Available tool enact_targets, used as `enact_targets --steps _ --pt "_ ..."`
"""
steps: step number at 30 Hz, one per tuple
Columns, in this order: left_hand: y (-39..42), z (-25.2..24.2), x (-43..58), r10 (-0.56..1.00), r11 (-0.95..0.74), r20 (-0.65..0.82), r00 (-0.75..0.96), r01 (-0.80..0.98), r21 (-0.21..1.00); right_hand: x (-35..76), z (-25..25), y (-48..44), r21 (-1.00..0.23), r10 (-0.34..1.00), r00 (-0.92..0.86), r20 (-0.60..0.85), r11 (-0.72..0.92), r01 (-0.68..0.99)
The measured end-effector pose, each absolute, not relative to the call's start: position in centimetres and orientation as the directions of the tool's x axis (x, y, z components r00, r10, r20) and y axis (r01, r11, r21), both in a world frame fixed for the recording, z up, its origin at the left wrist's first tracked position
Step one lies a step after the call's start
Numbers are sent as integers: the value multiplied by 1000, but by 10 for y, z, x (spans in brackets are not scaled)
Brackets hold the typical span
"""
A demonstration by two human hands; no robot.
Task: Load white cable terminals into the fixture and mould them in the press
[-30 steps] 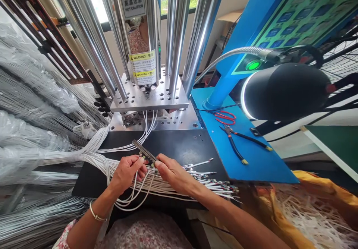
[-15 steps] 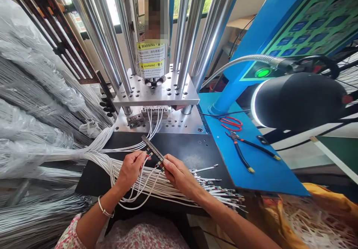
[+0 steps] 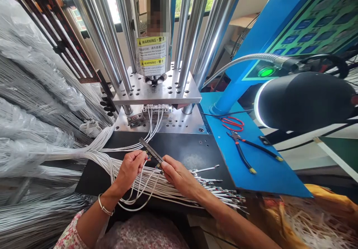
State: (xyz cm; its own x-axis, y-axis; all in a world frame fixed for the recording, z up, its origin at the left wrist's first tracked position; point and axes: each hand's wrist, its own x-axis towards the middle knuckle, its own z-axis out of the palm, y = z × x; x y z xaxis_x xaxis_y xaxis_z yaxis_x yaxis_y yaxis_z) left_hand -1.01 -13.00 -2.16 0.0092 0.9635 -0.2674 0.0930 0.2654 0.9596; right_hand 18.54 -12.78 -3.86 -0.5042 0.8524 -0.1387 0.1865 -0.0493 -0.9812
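My left hand (image 3: 131,169) and my right hand (image 3: 176,174) both pinch a narrow dark metal strip (image 3: 149,151) held just above the black work plate (image 3: 192,154). Thin white cables (image 3: 140,189) loop down from the strip between my hands. A thick bundle of white cables (image 3: 92,154) lies across the plate under both hands, its stripped coloured ends (image 3: 223,195) fanning out to the right. Behind stands a press with a drilled steel plate (image 3: 156,90) and several more white cables plugged into its mould (image 3: 155,111).
Bagged bundles of white cable (image 3: 36,92) fill the left. On the blue shelf (image 3: 251,159) lie red scissors (image 3: 232,123) and pliers (image 3: 243,152). A black gooseneck lamp (image 3: 302,100) hangs at right below a green button (image 3: 265,72). Steel columns (image 3: 192,29) rise behind.
The view has tilted and shifted a little, showing more of the press mould. Both hands stay on the strip, which has turned slightly between them.
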Motion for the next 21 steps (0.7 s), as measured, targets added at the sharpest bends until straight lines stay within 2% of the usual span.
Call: enact_targets --steps 4,7,10,13,15,16,18,21 --pt "-127 -22 -13 970 219 -232 70 155 963 189 -32 -129 -946 846 -522 -107 75 315" --pt "-125 -22 -11 971 198 -218 95 182 963 192 -29 -130 -927 849 -517 -111 99 362" --pt "-121 -23 -9 959 206 -239 150 210 956 194 -32 -132 -934 865 -483 -137 49 353" --pt "-109 -24 -15 926 151 -263 272 372 916 200 -38 -133 -951 881 -432 -195 -63 302" --pt "-90 -23 -25 927 81 -237 291 462 883 209 -39 -135 -939 885 -406 -230 -93 330" --pt "-77 -23 -30 940 92 -225 255 447 890 214 -38 -136 -920 884 -399 -244 -81 384" --pt "-45 -23 -38 962 193 -240 128 297 935 225 -32 -137 -829 879 -393 -272 -6 559" --pt "3 -24 -39 935 342 -345 88 43 939 233 -17 -126 -569 848 -389 -359 131 812"
